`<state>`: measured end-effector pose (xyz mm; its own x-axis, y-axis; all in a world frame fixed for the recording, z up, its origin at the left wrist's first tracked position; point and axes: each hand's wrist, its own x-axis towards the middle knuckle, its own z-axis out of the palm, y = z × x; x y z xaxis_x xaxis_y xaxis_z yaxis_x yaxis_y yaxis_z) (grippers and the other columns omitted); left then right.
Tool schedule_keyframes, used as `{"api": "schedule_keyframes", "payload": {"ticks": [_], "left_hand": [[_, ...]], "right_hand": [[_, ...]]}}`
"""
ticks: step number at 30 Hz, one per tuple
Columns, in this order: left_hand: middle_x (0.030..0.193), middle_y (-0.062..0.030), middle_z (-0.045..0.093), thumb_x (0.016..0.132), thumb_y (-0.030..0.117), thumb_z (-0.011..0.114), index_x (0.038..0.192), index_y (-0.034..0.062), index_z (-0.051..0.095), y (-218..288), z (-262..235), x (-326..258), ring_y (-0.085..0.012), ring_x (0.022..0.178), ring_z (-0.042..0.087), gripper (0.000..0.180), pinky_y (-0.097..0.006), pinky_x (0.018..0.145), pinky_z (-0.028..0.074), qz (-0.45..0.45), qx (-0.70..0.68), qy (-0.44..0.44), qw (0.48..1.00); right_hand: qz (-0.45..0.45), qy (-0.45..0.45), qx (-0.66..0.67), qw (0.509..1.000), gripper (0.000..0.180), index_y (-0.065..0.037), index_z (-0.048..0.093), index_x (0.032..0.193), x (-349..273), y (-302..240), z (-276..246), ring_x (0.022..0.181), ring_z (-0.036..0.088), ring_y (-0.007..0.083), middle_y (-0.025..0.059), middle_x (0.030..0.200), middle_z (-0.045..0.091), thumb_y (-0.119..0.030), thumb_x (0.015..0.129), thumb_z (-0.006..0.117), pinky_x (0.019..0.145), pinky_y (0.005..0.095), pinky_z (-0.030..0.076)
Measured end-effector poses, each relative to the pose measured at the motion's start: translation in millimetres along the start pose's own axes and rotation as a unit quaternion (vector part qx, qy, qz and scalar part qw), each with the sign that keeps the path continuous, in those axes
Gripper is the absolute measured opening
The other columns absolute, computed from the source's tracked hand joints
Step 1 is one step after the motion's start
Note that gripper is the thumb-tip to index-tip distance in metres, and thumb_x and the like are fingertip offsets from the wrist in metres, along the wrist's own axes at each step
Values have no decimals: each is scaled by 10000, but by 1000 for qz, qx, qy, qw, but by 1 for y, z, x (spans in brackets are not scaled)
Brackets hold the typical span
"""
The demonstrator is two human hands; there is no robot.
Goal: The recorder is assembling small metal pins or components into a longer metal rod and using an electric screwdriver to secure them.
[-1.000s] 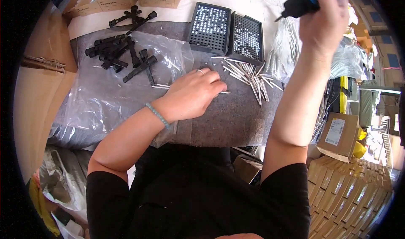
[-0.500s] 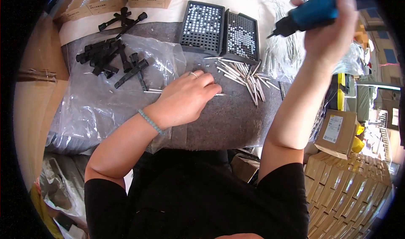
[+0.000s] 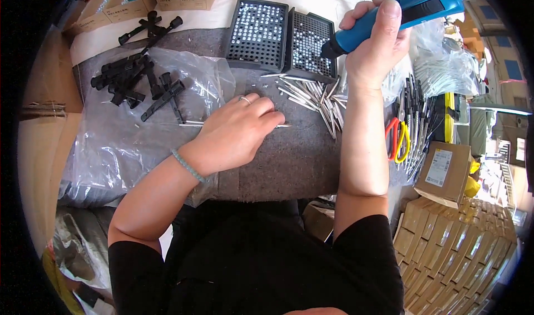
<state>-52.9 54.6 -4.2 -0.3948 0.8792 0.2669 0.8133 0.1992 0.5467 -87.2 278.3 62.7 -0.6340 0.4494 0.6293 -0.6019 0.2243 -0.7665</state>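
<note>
Fingers (image 3: 384, 20) of the right hand (image 3: 375, 48) wrap tight around a blue tool (image 3: 414, 6) at one o'clock; the left hand (image 3: 233, 134) pinches a thin metal pin (image 3: 282, 126) on the counter (image 3: 295, 159).

right hand (image 3: 378, 42) has lowered the blue driver (image 3: 400, 12) (tip leftward).

The one camera sits on my head, left of its twin, and looks steeply down over my chest onto the grey felt mat (image 3: 289, 159) close before me. My forearms enter from the lower edge, my left hand (image 3: 236, 134) near the middle, my right hand (image 3: 378, 42) high at the upper right. The fisheye bends the cardboard boxes (image 3: 456, 259) at the rim, and black corners ring the picture.
</note>
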Motion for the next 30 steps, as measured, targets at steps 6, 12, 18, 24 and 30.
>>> {"api": "schedule_keyframes", "payload": {"ticks": [6,12,18,24,30], "left_hand": [[959,-89,557,796,62,627,1000,65,604,1,0,1,-287,914,557,205,-381,781,468,1,-5,3,1000],[960,-90,556,792,57,624,997,65,601,0,0,1,-287,920,558,207,-382,784,470,-1,-7,1,1000],[970,-87,554,791,57,625,1009,68,599,0,-1,1,-286,928,556,220,-381,787,469,-6,0,-2,1000],[969,-85,556,793,63,628,1011,69,599,1,-1,2,-280,928,557,220,-376,784,470,-3,3,-2,1000],[963,-86,555,790,58,634,1009,66,598,1,0,0,-279,920,555,222,-376,778,470,4,-2,5,1000]], "right_hand": [[-11,-7,12,1000,393,-23,532,888,-3,7,-1,515,568,177,98,678,587,-409,889,607,463,282,464],[-15,-9,24,1000,384,-22,527,878,-1,10,1,515,563,180,97,674,583,-399,898,596,469,291,469],[-8,-1,30,1000,394,-19,522,887,-2,15,0,520,557,181,98,678,577,-405,890,605,469,298,464],[-33,-39,43,998,378,-15,513,939,-6,14,3,524,558,183,108,685,576,-379,889,602,481,290,463],[-32,-39,15,999,361,-17,511,948,-9,12,6,521,561,190,118,684,574,-358,876,609,482,284,456]]}}
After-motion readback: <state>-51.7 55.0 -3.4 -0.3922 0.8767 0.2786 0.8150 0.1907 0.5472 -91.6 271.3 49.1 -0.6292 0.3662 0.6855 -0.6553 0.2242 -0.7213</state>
